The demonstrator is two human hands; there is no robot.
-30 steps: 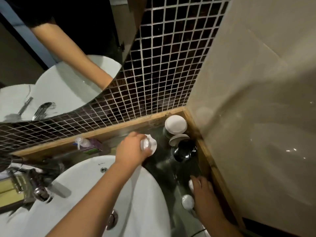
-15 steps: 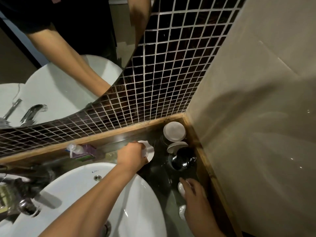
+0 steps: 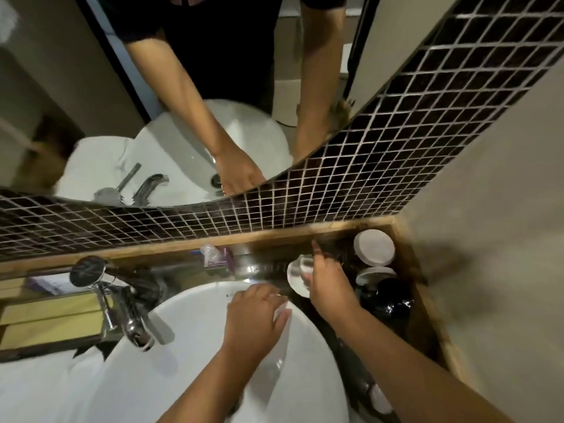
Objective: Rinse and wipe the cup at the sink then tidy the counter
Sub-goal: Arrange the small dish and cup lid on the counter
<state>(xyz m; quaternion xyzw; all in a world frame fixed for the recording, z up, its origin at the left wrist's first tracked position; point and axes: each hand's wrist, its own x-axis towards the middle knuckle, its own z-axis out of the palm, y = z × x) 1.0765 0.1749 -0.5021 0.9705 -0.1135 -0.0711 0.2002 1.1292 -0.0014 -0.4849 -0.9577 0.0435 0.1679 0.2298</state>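
Nearest: small white round object (image 3: 379, 399) on the dark table (image 3: 351, 355), right of the basin and partly behind the right forearm.

White sink (image 3: 189, 346) fills the lower middle. Left hand (image 3: 254, 319) lies palm-down over its far right rim, fingers loosely spread and flat, gripping nothing visible. Chrome faucet (image 3: 134, 315) sits left of the basin, spout angled over it.

Right hand (image 3: 328, 283) is just beyond the left hand, over the table strip between the sink and the corner. Fingers are curled around a small clear cup (image 3: 305, 265), motion-blurred; the cup sits at the fingertips, over a white saucer (image 3: 297, 282) that shows under the hand. Can't tell whether the cup touches the saucer.

Right of that hand: dark glossy jar (image 3: 387, 300), then a white disc (image 3: 375, 274) leaning behind it, then a white round lid (image 3: 374, 247) in the far corner against the wooden ledge (image 3: 152, 248).

Far left along the ledge: small purple packet (image 3: 215, 257) with clear wrap.

Beyond: black mosaic tile (image 3: 335, 190), then mirror (image 3: 91, 87) reflecting both arms and the basin.
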